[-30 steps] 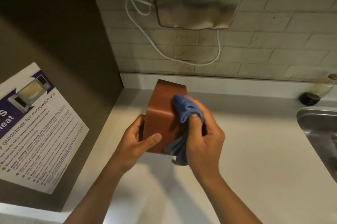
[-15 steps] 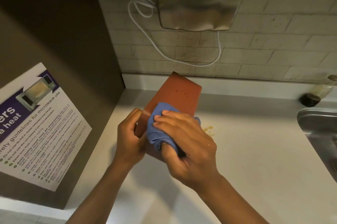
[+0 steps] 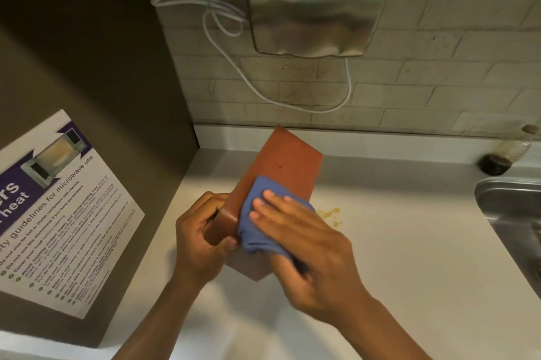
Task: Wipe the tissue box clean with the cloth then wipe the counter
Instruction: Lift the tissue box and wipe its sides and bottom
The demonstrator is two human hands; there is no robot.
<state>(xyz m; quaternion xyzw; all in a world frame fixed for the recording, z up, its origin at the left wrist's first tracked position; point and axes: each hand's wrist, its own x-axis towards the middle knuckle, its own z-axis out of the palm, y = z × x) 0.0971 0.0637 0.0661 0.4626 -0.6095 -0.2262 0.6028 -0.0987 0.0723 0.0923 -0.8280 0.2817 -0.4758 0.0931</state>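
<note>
A: Start at the left. What's there?

B: A poster (image 3: 52, 213) on the side panel at the surface's left edge; "guidelines for microwave use" is readable, plus "heat" in large letters. Next, the left hand (image 3: 202, 239) is clamped on the near end of the tissue box (image 3: 281, 166), thumb and fingers wrapped around it.

A: And the box itself?

B: Brown, tilted up off the surface (image 3: 409, 257) near its back-left corner, its long axis running from the left hand up and away toward the back wall.

A: The right hand?

B: The right hand (image 3: 304, 242) lies fingers spread and flat, pressing the blue cloth (image 3: 263, 222) onto the box's upper face at the near half. The unwiped far half lies up and away from that hand, so I'd judge the stroke should follow the long axis.

A: Further right?

B: A yellowish spill (image 3: 330, 214) on the surface just beside the box, for the later counter wipe. Above, a steel dryer (image 3: 319, 5) marked "AIKE"; a bottle (image 3: 509, 151) and a sink (image 3: 515, 213) at the right edge.
</note>
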